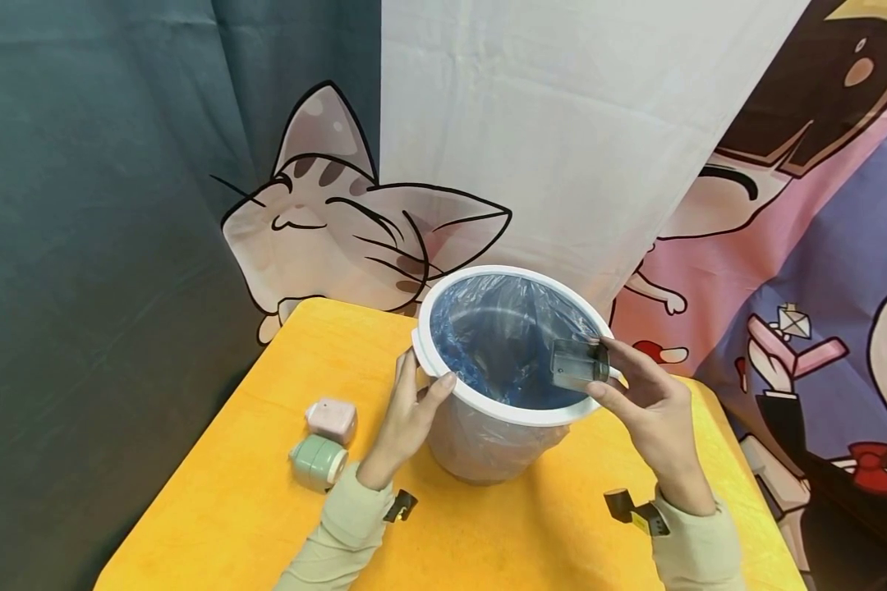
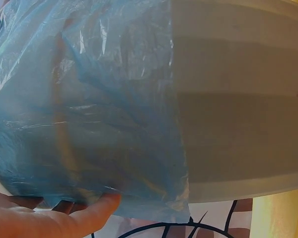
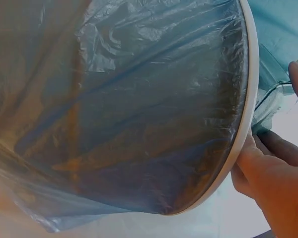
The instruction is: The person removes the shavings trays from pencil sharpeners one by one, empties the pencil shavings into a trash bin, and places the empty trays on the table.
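Observation:
A white trash bin (image 1: 513, 414) lined with a blue plastic bag (image 1: 488, 336) stands on the yellow table. My left hand (image 1: 406, 414) grips the bin's left side, thumb at the white rim and the other fingers lower on the outside. In the left wrist view that hand's fingers (image 2: 102, 210) lie along the bag's folded-over part. Between thumb and fingers my right hand (image 1: 658, 410) holds a small see-through grey plastic box (image 1: 576, 365) at the bin's right rim, its body over the opening. The right wrist view shows the box (image 3: 270, 106) just past the rim.
Left of the bin, a small pink container (image 1: 333, 420) and a green container (image 1: 318, 462) lie close together on the yellow tabletop (image 1: 229, 509). Behind the table hangs a printed cloth (image 1: 599, 123) with cartoon figures, and a dark green curtain (image 1: 118, 205) hangs at the left.

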The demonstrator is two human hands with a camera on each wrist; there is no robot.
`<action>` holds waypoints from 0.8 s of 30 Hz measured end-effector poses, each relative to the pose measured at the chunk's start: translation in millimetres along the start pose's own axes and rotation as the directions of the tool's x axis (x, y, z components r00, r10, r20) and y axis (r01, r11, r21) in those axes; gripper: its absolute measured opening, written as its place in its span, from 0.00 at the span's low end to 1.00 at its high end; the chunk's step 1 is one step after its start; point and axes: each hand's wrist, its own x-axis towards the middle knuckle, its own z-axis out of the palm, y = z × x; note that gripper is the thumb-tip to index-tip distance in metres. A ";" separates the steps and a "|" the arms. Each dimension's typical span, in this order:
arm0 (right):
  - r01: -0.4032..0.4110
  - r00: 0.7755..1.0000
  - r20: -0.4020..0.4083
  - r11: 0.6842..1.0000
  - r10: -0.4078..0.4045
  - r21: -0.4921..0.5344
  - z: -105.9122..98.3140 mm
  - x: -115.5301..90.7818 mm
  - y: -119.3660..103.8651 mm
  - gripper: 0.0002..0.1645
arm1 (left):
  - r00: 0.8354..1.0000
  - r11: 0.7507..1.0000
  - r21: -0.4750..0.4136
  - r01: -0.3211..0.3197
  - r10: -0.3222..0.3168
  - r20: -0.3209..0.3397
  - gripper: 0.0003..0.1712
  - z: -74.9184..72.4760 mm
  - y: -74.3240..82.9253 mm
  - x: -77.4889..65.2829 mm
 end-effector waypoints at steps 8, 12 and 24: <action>-0.014 0.999 -0.036 1.000 0.014 0.001 -6.2 -3.4 8.6 0.32 | 1.000 1.000 0.000 -0.002 0.002 0.005 0.36 -0.1 -0.6 0.1; -0.008 0.999 -0.053 1.000 0.008 0.007 -7.4 -4.8 9.3 0.32 | 1.000 1.000 0.001 -0.007 0.007 0.008 0.35 0.0 -0.8 0.1; 0.007 0.997 -0.076 1.000 -0.006 0.015 -12.4 -10.7 10.7 0.31 | 1.000 1.000 0.005 -0.002 0.002 0.006 0.36 -0.3 -1.1 0.2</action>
